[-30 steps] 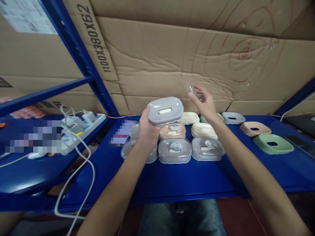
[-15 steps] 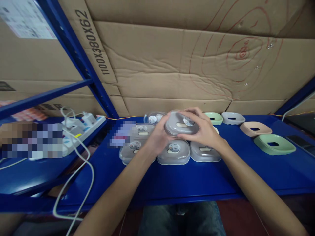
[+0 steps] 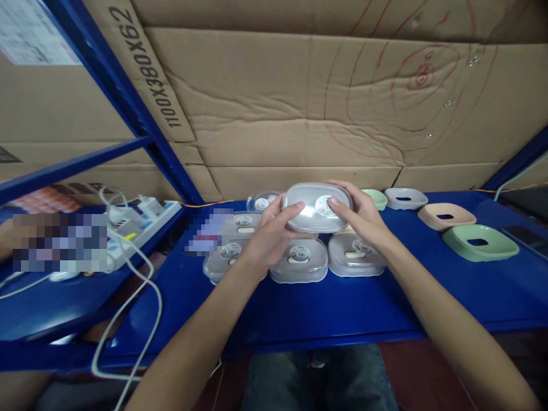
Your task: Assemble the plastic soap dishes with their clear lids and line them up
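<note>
A rounded, translucent plastic box (image 3: 311, 195) with a round sticker is held up between both hands, its top tilted toward me. My left hand (image 3: 274, 233) grips its left end, thumb on top and fingers partly hidden behind. My right hand (image 3: 363, 214) closes round the right end, its thumb touching the sticker. Directly below, similar boxes with stickers stand on the blue table: a front middle box (image 3: 298, 264), a front right box (image 3: 356, 257) and a front left box (image 3: 222, 260), partly behind my left forearm.
Green (image 3: 482, 244), pink (image 3: 445, 217) and grey trays (image 3: 405, 198) with oval holes stand at the right. A clear lid (image 3: 261, 201) lies at the back. At left are a power strip (image 3: 145, 228), loose white cables (image 3: 156, 291) and another person's blurred hand (image 3: 8, 234). Cardboard (image 3: 274, 103) walls the back.
The held box has tilted so its top faces me more. Both thumbs now lie on its top, and my right hand has shifted its grip. The view has moved slightly.
</note>
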`<move>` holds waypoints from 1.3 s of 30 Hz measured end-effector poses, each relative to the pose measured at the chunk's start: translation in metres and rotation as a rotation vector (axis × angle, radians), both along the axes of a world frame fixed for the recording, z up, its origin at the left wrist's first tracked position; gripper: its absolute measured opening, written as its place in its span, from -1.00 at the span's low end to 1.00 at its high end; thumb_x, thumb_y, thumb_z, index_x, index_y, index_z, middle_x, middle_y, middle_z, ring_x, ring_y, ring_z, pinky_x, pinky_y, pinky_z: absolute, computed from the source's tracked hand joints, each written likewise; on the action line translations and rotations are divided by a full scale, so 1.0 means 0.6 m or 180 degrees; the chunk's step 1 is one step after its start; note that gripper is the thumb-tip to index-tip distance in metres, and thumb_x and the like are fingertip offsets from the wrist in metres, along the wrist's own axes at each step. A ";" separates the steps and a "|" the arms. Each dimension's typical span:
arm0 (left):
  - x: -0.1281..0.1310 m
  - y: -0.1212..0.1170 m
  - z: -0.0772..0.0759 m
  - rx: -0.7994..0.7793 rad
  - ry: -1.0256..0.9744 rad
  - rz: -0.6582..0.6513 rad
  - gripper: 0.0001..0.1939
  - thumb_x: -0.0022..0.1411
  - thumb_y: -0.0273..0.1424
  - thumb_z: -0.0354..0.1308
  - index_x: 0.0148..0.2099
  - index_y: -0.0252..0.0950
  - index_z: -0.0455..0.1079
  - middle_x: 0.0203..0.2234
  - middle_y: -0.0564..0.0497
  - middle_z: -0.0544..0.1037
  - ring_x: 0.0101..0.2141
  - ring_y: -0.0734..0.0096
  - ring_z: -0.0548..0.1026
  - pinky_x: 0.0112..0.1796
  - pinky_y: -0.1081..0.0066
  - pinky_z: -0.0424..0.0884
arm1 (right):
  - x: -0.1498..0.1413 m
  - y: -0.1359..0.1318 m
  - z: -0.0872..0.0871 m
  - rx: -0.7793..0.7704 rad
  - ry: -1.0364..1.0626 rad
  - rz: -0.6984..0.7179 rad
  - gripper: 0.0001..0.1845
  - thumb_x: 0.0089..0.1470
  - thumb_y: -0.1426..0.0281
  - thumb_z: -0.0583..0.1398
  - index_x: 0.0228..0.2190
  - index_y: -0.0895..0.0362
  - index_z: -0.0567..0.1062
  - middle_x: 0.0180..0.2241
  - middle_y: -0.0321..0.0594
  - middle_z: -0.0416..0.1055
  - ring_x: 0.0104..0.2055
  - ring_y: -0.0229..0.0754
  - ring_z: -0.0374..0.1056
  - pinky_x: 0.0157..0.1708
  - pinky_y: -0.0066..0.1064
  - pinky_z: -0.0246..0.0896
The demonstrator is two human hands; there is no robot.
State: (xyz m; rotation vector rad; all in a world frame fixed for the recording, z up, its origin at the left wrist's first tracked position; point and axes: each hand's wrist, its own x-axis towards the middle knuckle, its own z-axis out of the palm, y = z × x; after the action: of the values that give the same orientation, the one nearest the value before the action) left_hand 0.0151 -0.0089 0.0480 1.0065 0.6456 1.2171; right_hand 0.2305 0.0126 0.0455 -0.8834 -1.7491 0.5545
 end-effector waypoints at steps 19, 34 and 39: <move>-0.002 0.017 -0.001 0.0006 -0.0458 0.0748 -0.48 0.18 -0.25 0.46 0.14 -0.25 0.49 -0.02 -0.12 0.73 0.15 -0.03 0.64 0.20 0.07 0.51 | 0.089 0.058 -0.016 -0.0943 -0.2337 -0.0677 -0.53 0.31 0.00 0.23 -0.18 0.14 0.69 -0.19 -0.06 0.69 -0.14 -0.02 0.56 -0.14 -0.29 0.35; -0.001 0.026 0.003 0.0073 -0.0061 0.1020 -0.59 0.05 -0.34 0.54 -0.12 -0.24 0.45 -0.13 -0.10 0.67 0.09 0.03 0.62 0.11 0.16 0.53 | 0.162 0.071 0.002 -0.1884 -0.3594 -0.1421 -0.59 0.04 0.20 0.38 -0.10 0.16 0.69 -0.08 0.01 0.68 -0.02 0.13 0.59 -0.21 -0.29 0.34; 0.031 0.052 0.017 -0.0063 0.0639 0.0998 -0.40 0.02 -0.40 0.56 0.08 -0.14 0.42 -0.05 -0.08 0.62 0.02 0.03 0.61 0.04 0.10 0.55 | 0.198 0.072 0.008 -0.2089 -0.3642 -0.1453 -0.68 -0.02 0.30 0.38 -0.21 0.18 0.71 -0.17 0.01 0.68 -0.14 0.12 0.60 -0.28 -0.27 0.33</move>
State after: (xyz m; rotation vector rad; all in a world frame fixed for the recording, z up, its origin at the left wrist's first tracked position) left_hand 0.0337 0.0226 0.0579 1.0453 0.9997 1.3877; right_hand 0.3493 0.0560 0.0501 -2.3214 -2.2303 0.3033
